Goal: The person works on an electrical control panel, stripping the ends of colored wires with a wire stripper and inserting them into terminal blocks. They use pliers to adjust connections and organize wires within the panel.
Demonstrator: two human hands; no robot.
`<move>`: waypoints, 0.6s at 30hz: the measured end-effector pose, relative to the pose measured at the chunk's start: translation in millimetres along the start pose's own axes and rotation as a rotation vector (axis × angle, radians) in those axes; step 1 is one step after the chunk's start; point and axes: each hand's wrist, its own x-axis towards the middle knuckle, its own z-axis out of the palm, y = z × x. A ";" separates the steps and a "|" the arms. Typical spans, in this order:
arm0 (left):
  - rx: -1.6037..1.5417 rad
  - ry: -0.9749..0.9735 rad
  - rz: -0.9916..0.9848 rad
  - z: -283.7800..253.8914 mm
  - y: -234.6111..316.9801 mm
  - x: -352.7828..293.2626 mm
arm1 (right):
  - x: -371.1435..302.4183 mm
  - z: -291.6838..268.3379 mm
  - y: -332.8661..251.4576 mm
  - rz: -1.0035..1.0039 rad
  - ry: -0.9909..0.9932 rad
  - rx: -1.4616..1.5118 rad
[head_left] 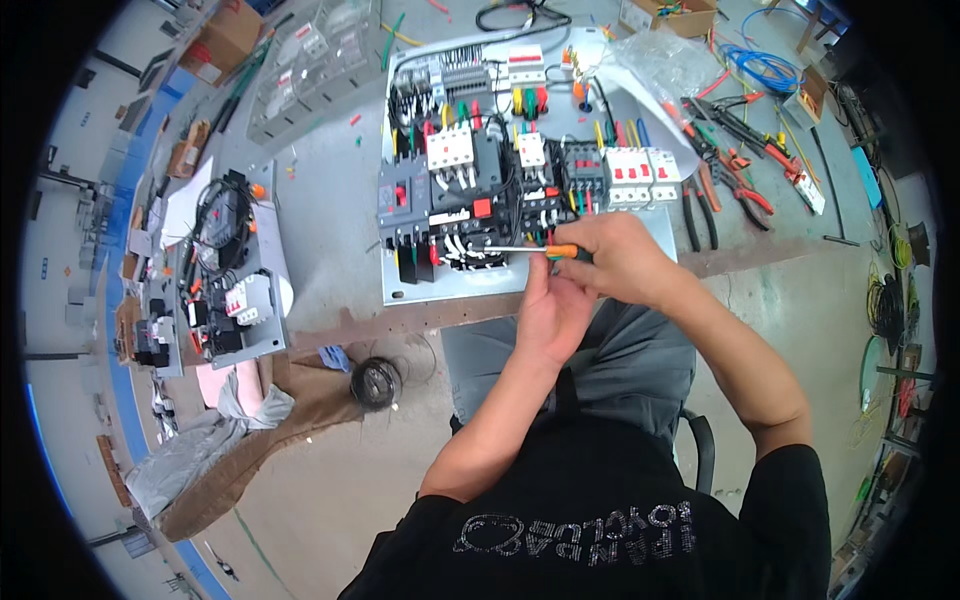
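My right hand (622,262) grips the orange handle of a screwdriver (535,250), whose metal shaft points left at the black contactor block (462,215) on the grey mounting panel (405,290). My left hand (552,310) sits just under the right one, its fingers up against the handle and the panel's lower edge. The panel carries black and white breakers, relays (630,175) and coloured wires, and lies on the grey workbench (330,200).
Pliers and cutters with red handles (745,165) lie right of the panel. A second wired panel (230,275) sits at the left. A clear plastic enclosure (315,60) and cardboard boxes stand at the back. A black wire coil (377,382) lies on the floor.
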 end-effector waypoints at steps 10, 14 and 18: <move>0.732 0.289 0.042 70.8 24.5 -20.3 | -55.3 58.7 34.6 0.234 0.651 0.874; 0.933 0.318 0.067 76.1 25.4 -11.3 | -45.8 67.9 18.3 0.240 0.661 1.123; 0.996 0.341 0.105 78.4 23.7 -6.0 | -30.4 75.1 14.8 0.220 0.599 1.273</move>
